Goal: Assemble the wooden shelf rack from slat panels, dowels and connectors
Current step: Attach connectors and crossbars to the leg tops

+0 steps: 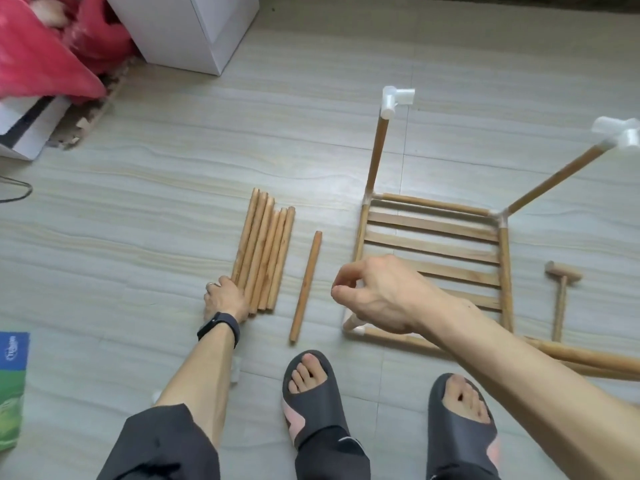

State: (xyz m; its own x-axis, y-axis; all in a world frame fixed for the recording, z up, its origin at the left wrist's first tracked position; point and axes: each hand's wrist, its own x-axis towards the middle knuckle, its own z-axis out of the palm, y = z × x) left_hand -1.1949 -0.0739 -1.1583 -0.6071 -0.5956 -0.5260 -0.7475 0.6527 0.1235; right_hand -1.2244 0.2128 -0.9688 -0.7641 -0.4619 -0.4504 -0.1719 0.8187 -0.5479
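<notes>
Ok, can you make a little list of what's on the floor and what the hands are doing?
Dowels: bundle lying together, single dowel beside it
Rack: slat panel on the floor, two posts topped with white connectors
Mallet: right of the panel
Left hand: touches the bundle's near end
Right hand: above the panel's near corner, loosely curled, holding nothing

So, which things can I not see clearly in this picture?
1. Head view: the right hand and its forearm cover the near side of the slat panel.
2. Whether its curled fingers pinch something small cannot be told.
3. The far-right connector is blurred, near the frame edge.
4. The left hand hides its own fingertips beside the dowel bundle.
</notes>
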